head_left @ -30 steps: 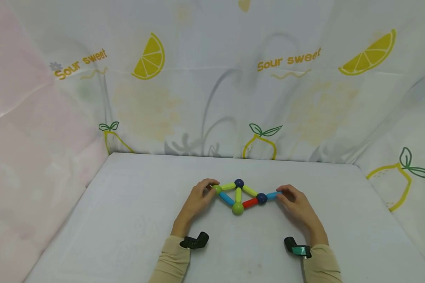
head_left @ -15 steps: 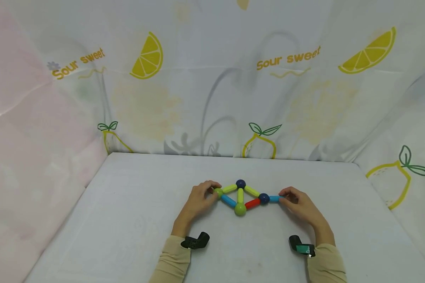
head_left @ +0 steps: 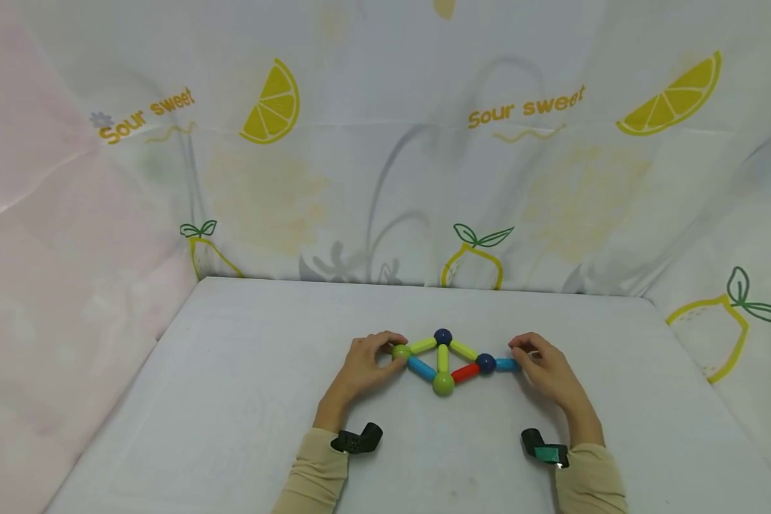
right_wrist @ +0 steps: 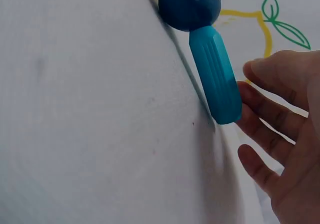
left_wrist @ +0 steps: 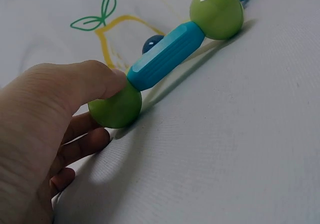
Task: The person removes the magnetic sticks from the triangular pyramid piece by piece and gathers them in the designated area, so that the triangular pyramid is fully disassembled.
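Observation:
A flat frame of magnetic rods and balls lies on the table, two triangles sharing a yellow-green rod [head_left: 442, 359]. My left hand [head_left: 367, 365] holds the green ball [left_wrist: 116, 107] at its left corner, thumb on top and fingers behind. From that ball a blue rod [left_wrist: 167, 54] runs to the front green ball [head_left: 443, 384]. A red rod [head_left: 466, 373] links it to the right dark blue ball [right_wrist: 190, 5], and another dark blue ball [head_left: 442, 337] sits at the back. My right hand [head_left: 550, 371] has loosely bent fingers beside a light blue rod [right_wrist: 216, 77] sticking out rightward; its thumb is off the rod.
The white table [head_left: 231, 400] is backed by a hanging cloth [head_left: 360, 143] printed with lemons. Each wrist wears a black camera band, the left band [head_left: 358, 438] and the right band [head_left: 544, 449].
The frame of rods and balls has slid slightly right and toward me, my left hand moving along with it. My right hand's thumb has come away from the light blue rod's end.

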`<control>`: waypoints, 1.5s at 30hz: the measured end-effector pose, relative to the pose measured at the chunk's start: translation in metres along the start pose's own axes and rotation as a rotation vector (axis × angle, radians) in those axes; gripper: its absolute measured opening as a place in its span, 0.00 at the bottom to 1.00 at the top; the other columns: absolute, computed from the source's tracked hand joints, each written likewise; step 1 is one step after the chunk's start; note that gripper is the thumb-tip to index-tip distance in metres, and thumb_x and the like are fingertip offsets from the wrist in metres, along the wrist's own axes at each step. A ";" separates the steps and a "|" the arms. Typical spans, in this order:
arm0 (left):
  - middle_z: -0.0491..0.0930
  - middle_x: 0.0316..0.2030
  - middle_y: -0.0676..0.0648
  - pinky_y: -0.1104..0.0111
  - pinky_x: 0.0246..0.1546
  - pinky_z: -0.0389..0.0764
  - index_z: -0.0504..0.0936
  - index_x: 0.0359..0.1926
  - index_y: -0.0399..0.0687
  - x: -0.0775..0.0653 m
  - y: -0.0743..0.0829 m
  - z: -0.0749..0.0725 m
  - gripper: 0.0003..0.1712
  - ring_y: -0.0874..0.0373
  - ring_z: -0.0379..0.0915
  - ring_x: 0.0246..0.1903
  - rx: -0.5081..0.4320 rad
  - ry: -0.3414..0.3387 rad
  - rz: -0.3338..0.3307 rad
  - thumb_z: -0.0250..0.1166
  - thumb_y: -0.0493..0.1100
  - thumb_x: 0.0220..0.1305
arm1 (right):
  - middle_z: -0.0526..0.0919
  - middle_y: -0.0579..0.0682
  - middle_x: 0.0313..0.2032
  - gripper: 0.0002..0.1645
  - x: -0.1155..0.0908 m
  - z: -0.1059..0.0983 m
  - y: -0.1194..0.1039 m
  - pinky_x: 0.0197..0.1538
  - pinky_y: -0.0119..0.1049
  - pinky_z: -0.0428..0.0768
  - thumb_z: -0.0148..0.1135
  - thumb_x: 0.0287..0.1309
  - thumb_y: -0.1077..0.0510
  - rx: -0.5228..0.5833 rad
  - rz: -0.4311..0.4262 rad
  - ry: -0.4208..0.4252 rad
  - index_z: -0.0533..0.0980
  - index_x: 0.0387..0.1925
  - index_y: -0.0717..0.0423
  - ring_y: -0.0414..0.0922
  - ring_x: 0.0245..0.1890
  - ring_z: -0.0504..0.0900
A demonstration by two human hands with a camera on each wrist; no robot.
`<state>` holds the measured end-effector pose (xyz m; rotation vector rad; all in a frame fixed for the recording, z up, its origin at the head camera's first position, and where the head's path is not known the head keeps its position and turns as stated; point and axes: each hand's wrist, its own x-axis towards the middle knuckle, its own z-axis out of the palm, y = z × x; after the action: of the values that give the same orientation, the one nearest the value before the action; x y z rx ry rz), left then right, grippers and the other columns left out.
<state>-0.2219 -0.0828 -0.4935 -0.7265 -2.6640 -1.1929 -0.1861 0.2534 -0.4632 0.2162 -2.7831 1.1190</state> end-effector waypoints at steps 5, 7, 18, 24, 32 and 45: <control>0.83 0.43 0.56 0.60 0.51 0.65 0.80 0.48 0.56 -0.001 0.001 -0.002 0.17 0.62 0.76 0.40 0.004 -0.008 0.003 0.68 0.48 0.56 | 0.82 0.52 0.41 0.08 0.006 0.007 -0.009 0.49 0.35 0.72 0.54 0.65 0.60 0.024 -0.093 0.070 0.75 0.44 0.57 0.35 0.43 0.74; 0.82 0.43 0.56 0.59 0.51 0.66 0.80 0.48 0.56 -0.002 0.001 -0.002 0.18 0.62 0.76 0.40 0.000 -0.011 0.001 0.68 0.48 0.56 | 0.82 0.51 0.40 0.07 0.008 0.009 -0.015 0.49 0.35 0.72 0.55 0.65 0.61 0.035 -0.125 0.077 0.75 0.43 0.56 0.34 0.43 0.74; 0.83 0.41 0.57 0.60 0.51 0.65 0.80 0.48 0.57 -0.004 -0.002 -0.002 0.18 0.63 0.76 0.40 -0.006 0.007 -0.004 0.70 0.48 0.55 | 0.81 0.51 0.41 0.07 0.017 0.025 -0.041 0.51 0.45 0.73 0.56 0.63 0.63 0.043 -0.198 0.008 0.75 0.43 0.55 0.40 0.43 0.75; 0.83 0.42 0.56 0.61 0.50 0.69 0.80 0.48 0.56 -0.005 -0.003 -0.003 0.18 0.62 0.77 0.40 -0.017 0.004 0.024 0.69 0.48 0.56 | 0.81 0.48 0.40 0.09 0.017 0.036 -0.053 0.50 0.46 0.76 0.58 0.61 0.65 0.036 -0.259 -0.019 0.75 0.43 0.55 0.40 0.41 0.76; 0.81 0.44 0.55 0.67 0.47 0.75 0.79 0.50 0.53 -0.005 0.000 -0.003 0.18 0.63 0.75 0.42 -0.100 -0.035 0.017 0.68 0.46 0.57 | 0.80 0.48 0.42 0.11 0.016 0.058 -0.068 0.48 0.41 0.79 0.59 0.60 0.65 0.041 -0.363 -0.087 0.75 0.45 0.56 0.40 0.43 0.78; 0.80 0.40 0.52 0.71 0.42 0.74 0.78 0.47 0.49 -0.002 0.004 0.004 0.16 0.63 0.73 0.37 -0.150 0.019 0.149 0.68 0.43 0.57 | 0.79 0.45 0.42 0.13 0.020 0.079 -0.093 0.50 0.39 0.78 0.63 0.57 0.65 -0.086 -0.442 -0.110 0.77 0.45 0.55 0.41 0.46 0.79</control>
<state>-0.2181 -0.0784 -0.4940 -0.9136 -2.4749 -1.3624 -0.1946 0.1301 -0.4530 0.8559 -2.6685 0.8978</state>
